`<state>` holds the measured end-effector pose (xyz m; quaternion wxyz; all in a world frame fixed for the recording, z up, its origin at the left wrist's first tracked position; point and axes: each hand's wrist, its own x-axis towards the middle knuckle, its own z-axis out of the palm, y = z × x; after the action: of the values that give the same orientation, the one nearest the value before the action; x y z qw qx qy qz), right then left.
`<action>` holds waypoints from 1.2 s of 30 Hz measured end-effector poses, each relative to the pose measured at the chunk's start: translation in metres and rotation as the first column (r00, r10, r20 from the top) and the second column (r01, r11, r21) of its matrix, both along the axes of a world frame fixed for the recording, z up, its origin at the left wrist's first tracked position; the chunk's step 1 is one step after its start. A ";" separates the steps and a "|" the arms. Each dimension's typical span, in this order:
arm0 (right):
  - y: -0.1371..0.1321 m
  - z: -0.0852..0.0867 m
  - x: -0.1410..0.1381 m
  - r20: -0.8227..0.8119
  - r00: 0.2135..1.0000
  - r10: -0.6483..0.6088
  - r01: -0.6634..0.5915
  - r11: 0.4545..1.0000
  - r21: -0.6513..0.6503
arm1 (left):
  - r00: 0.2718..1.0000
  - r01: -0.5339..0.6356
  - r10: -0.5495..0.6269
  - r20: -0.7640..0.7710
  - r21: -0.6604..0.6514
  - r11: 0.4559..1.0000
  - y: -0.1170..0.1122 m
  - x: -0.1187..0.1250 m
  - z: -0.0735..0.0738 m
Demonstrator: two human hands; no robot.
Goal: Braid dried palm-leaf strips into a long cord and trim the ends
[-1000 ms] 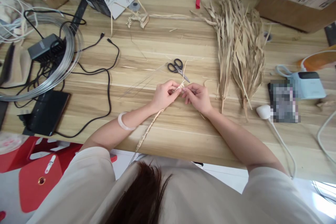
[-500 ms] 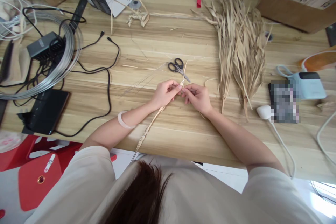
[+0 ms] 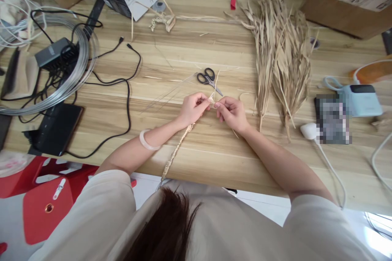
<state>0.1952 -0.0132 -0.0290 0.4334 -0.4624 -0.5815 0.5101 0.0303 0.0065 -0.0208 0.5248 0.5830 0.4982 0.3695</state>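
A braided straw cord [image 3: 177, 151] runs from the table's near edge up to my hands at the middle of the wooden table [image 3: 214, 159]. My left hand [image 3: 192, 109] pinches the top end of the braid, fingers closed. My right hand [image 3: 232, 112] is closed on loose straw strands at the same spot, its fingertips almost touching the left's. One thin strand [image 3: 216, 81] sticks up from between the hands. Black-handled scissors [image 3: 207, 78] lie just beyond my fingers.
Two bundles of dried leaves [image 3: 280, 57] lie to the right. A wire coil [image 3: 80, 69], black cables and a black device [image 3: 56, 128] fill the left side. Cardboard boxes [image 3: 346, 0] stand at the back. A white charger [image 3: 309, 130] and a pale blue device [image 3: 361, 100] sit at right.
My fingertips have shifted slightly on the braid's end; the right hand's fingers have drawn a little apart from the left's. Everything else on the table is as before.
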 end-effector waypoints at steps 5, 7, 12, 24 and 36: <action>0.000 0.000 0.000 -0.030 0.999 -0.015 0.015 1.000 0.002 | 1.000 -0.014 0.015 -0.002 0.030 0.999 0.000 0.000 0.000; 0.000 0.000 0.000 -0.031 0.999 -0.017 0.017 1.000 0.008 | 1.000 -0.017 0.017 -0.005 0.035 0.999 0.000 0.000 -0.001; 0.001 0.000 0.000 -0.002 1.000 0.007 -0.007 1.000 0.026 | 1.000 -0.023 0.023 0.002 0.024 0.999 0.001 0.000 -0.002; 0.000 -0.002 0.001 -0.007 1.000 -0.007 0.008 0.997 0.076 | 1.000 -0.010 0.010 0.023 -0.023 1.000 0.002 0.000 0.002; 0.000 -0.001 -0.003 0.009 0.999 -0.045 0.045 0.999 0.014 | 0.997 0.020 -0.014 0.075 -0.077 0.997 -0.002 0.000 0.004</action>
<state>0.1918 -0.0133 -0.0302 0.4453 -0.4749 -0.5763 0.4940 0.0302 0.0042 -0.0164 0.5684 0.5521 0.4873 0.3670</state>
